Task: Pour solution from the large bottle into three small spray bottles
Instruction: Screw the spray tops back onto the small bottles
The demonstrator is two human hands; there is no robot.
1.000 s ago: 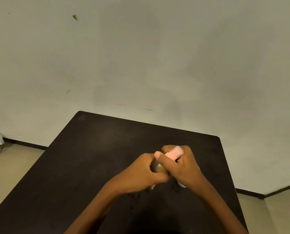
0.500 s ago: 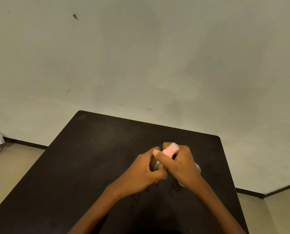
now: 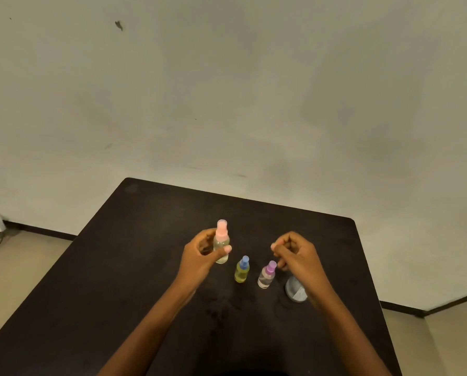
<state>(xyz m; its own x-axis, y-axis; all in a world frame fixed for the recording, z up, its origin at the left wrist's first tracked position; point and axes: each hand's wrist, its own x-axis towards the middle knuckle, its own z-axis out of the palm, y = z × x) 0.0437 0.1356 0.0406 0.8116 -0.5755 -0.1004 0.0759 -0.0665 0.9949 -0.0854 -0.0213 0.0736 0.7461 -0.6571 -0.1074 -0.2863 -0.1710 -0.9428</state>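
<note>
Hands have parted: left grip (image 3: 199,256) curls round the pink-capped spray bottle (image 3: 221,241), upright at the middle of the bench (image 3: 118,267); right grip (image 3: 297,253) curled, holding nothing; open room lies left and toward the far edge

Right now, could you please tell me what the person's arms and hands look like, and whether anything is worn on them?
Both are bare: the left hand and right hand wear no gloves, and no ring, watch or band shows. The forearms are uncovered; no sleeve reaches into view.
</note>
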